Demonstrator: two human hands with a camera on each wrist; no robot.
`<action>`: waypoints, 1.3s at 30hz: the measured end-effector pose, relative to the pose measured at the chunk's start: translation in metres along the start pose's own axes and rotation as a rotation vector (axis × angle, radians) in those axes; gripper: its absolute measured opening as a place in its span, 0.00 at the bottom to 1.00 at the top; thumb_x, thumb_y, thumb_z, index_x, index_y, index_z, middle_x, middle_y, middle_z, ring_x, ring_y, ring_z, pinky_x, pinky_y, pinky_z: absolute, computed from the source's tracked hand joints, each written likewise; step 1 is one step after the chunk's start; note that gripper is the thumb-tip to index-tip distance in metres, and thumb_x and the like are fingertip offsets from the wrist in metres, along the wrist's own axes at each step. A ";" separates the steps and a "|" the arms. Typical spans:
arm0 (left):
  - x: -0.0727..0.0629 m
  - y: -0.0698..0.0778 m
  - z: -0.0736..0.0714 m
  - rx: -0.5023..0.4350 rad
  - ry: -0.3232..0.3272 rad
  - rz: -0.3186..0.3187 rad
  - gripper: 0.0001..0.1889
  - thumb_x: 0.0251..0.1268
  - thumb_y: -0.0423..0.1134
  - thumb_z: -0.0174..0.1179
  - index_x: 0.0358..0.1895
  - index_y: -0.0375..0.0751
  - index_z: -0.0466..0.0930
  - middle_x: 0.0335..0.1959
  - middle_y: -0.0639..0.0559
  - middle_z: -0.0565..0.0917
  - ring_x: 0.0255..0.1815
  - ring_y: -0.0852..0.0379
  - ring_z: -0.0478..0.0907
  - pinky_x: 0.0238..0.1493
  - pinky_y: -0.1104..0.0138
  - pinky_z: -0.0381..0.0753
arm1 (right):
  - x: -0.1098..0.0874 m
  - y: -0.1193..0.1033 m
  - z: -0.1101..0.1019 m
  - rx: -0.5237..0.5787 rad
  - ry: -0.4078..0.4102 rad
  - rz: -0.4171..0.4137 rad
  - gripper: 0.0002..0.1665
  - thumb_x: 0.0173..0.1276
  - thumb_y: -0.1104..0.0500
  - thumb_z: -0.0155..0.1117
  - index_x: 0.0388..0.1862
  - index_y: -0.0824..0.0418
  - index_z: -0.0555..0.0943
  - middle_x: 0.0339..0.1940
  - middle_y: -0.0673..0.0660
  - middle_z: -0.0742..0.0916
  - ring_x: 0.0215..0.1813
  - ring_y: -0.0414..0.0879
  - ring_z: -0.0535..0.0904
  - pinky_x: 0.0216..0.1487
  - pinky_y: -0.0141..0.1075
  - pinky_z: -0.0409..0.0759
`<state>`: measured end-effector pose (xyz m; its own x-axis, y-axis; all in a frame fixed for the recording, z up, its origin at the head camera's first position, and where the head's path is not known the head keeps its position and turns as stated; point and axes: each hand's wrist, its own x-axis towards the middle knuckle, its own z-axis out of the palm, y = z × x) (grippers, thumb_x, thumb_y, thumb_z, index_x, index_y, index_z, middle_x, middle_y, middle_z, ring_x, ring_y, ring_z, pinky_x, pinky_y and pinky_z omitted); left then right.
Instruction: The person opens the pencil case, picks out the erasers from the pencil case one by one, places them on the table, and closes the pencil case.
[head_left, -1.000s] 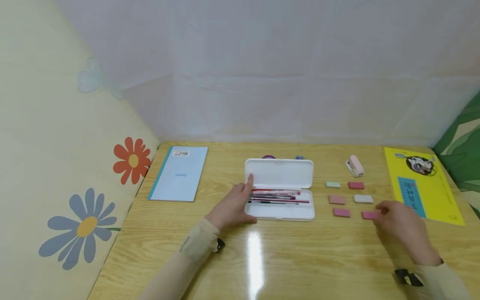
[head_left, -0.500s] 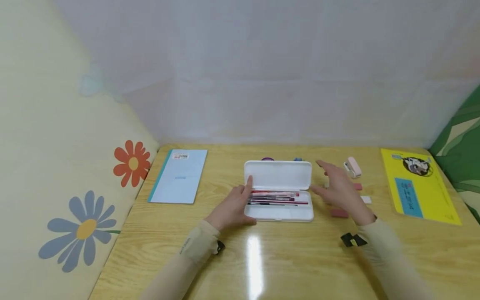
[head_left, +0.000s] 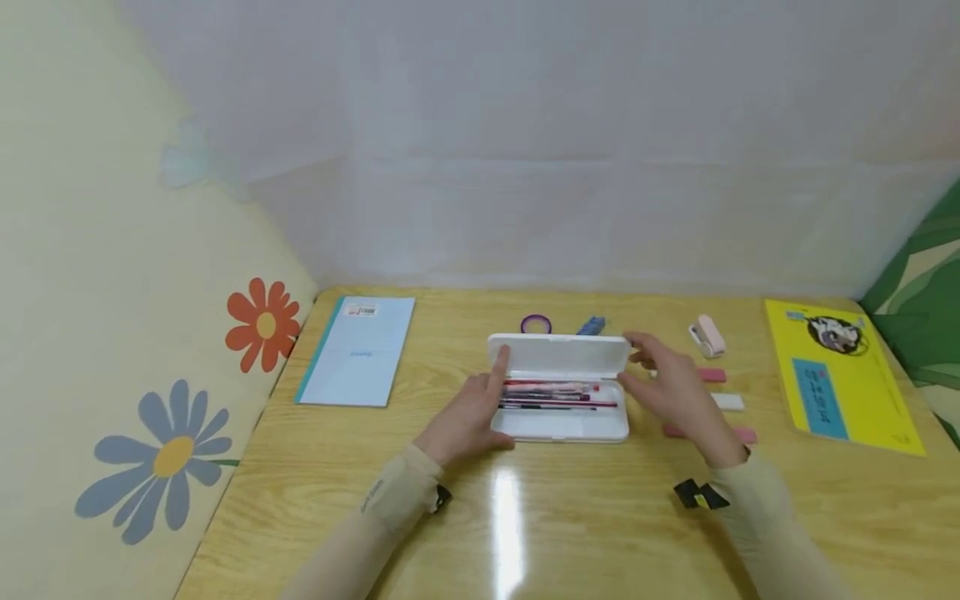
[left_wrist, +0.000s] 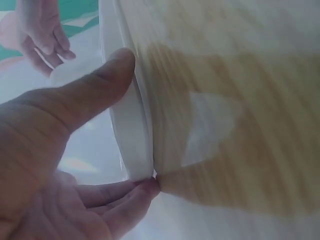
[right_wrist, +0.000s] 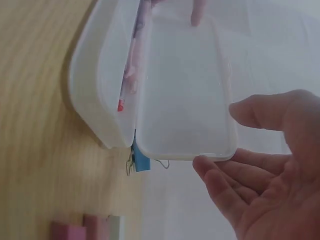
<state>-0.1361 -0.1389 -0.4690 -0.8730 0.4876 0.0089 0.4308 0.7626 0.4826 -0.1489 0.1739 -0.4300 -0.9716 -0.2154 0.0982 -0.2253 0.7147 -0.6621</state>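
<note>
A white pencil case [head_left: 562, 429] lies on the wooden table with its hinged lid [head_left: 558, 357] raised. Several pens and pencils [head_left: 547, 398] lie inside, mostly red, pink and dark. My left hand [head_left: 467, 417] grips the case's left end, index finger reaching up to the lid; the left wrist view has the thumb [left_wrist: 117, 75] against the case's wall. At the lid's upper right corner, my right hand [head_left: 678, 392] holds the edge, with the thumb [right_wrist: 255, 110] on one side and the fingers [right_wrist: 225, 187] curled around the other.
Behind the lid are a purple ring [head_left: 536, 323] and a blue binder clip [head_left: 592, 325]. Pink and white erasers [head_left: 729, 402] lie on the right, partly hidden by my right hand, below a pink stapler [head_left: 707, 336]. A light blue notebook [head_left: 356, 354] and a yellow book [head_left: 847, 375] flank everything.
My right hand has left a pink eraser at the right and moved left to the lid. The lid has tipped forward, uncovering more of the ring and clip. The left hand has stayed put.
</note>
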 end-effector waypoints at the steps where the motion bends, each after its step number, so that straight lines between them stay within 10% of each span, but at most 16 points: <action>1: -0.001 0.000 0.000 -0.004 0.015 -0.002 0.67 0.42 0.44 0.84 0.80 0.32 0.43 0.61 0.28 0.78 0.61 0.35 0.76 0.68 0.49 0.76 | -0.003 -0.001 0.001 0.006 0.008 -0.004 0.33 0.70 0.61 0.66 0.71 0.68 0.70 0.62 0.71 0.83 0.59 0.66 0.83 0.60 0.57 0.82; 7: -0.008 -0.002 -0.004 -0.078 0.042 -0.067 0.42 0.38 0.41 0.85 0.54 0.36 0.64 0.45 0.42 0.82 0.47 0.46 0.81 0.57 0.55 0.84 | -0.016 -0.006 0.010 0.035 0.057 -0.071 0.24 0.72 0.61 0.65 0.63 0.70 0.76 0.58 0.71 0.85 0.56 0.65 0.85 0.55 0.52 0.85; 13: -0.012 -0.009 -0.020 -0.151 -0.098 -0.046 0.28 0.39 0.42 0.84 0.35 0.39 0.71 0.29 0.48 0.76 0.32 0.56 0.72 0.35 0.65 0.77 | -0.022 -0.001 0.021 -0.035 0.143 -0.154 0.09 0.72 0.61 0.67 0.46 0.64 0.84 0.41 0.62 0.91 0.43 0.55 0.89 0.44 0.47 0.89; 19: -0.016 -0.028 -0.037 -0.229 -0.204 -0.066 0.24 0.49 0.43 0.80 0.18 0.46 0.68 0.68 0.31 0.76 0.66 0.42 0.78 0.49 0.64 0.77 | -0.024 0.005 0.030 -0.087 0.087 -0.224 0.06 0.62 0.64 0.75 0.37 0.61 0.86 0.45 0.63 0.91 0.47 0.58 0.89 0.49 0.51 0.87; 25: -0.014 -0.030 -0.045 -0.311 -0.118 -0.181 0.24 0.53 0.47 0.78 0.43 0.40 0.75 0.62 0.38 0.82 0.62 0.41 0.81 0.59 0.55 0.82 | -0.029 0.006 0.033 -0.191 0.006 -0.257 0.22 0.58 0.63 0.77 0.52 0.66 0.86 0.56 0.68 0.87 0.56 0.64 0.85 0.57 0.56 0.83; 30: -0.012 -0.024 -0.040 -0.321 -0.106 -0.134 0.44 0.54 0.44 0.77 0.75 0.44 0.67 0.72 0.37 0.73 0.62 0.39 0.81 0.62 0.52 0.82 | -0.031 0.005 0.035 -0.245 -0.050 -0.221 0.27 0.59 0.61 0.76 0.59 0.65 0.84 0.63 0.70 0.83 0.61 0.66 0.82 0.62 0.59 0.79; 39: -0.013 -0.016 -0.037 -0.185 -0.066 -0.050 0.37 0.54 0.39 0.77 0.69 0.37 0.75 0.66 0.41 0.81 0.61 0.45 0.81 0.63 0.56 0.82 | -0.031 -0.002 0.033 -0.257 -0.084 -0.178 0.25 0.61 0.61 0.75 0.58 0.62 0.85 0.67 0.69 0.80 0.63 0.67 0.80 0.64 0.60 0.78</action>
<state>-0.1399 -0.1732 -0.4447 -0.8729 0.4823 -0.0733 0.3327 0.6984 0.6337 -0.1156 0.1574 -0.4567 -0.9082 -0.3989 0.1269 -0.4127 0.8030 -0.4299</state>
